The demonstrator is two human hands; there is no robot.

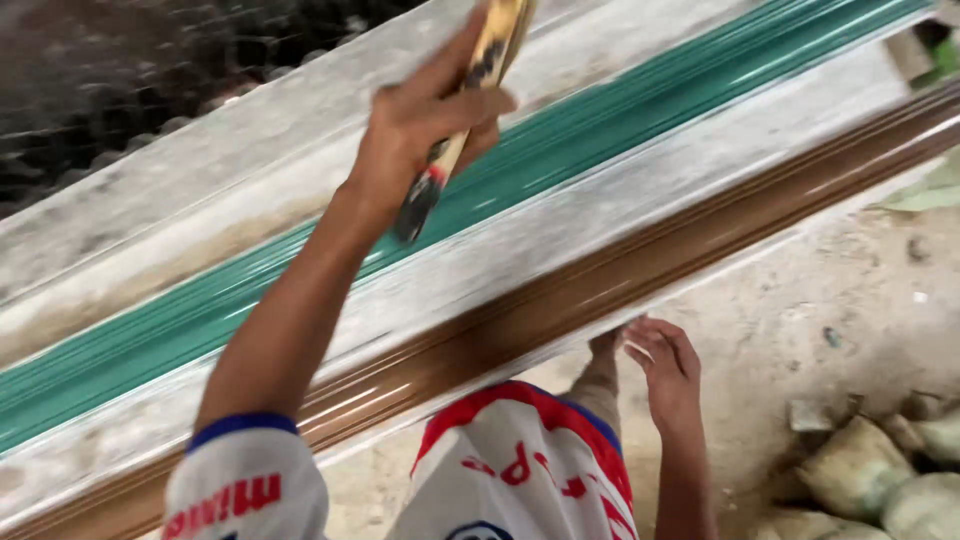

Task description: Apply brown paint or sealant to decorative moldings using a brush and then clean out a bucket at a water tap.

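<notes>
The paint-stained wooden-handled brush (462, 120) sits in the person's left hand (420, 130), tilted steeply; its dark lower end points down toward the long glossy green painted strip (560, 150), and its upper end leaves the top edge of the view, so which end carries the bristles cannot be told; the blur also hides whether the lower tip touches the green strip or hangs just above it. The left hand is closed around the shaft, thumb across the front, fingers wrapped behind.

The green strip runs diagonally from lower left to upper right; the brush stands across that long axis, not along it. The strip lies between 2 pale, unpainted grey bands of the long moulded beam (640, 215); nearer the person, a glossy brown painted moulding (620, 290) runs parallel to the green strip along the beam's near edge.

The left hand is the nearer hand to the green strip, directly over it; the right hand (665, 370) is low, under the brown moulding's near edge, fingers spread loosely and holding nothing; whether its fingertips touch the underside cannot be told.

Beyond the beam, at lower right, filled pale sacks (880, 475) lie on the sandy ground (790, 310); dark wire mesh (130, 90) shows at upper left.
</notes>
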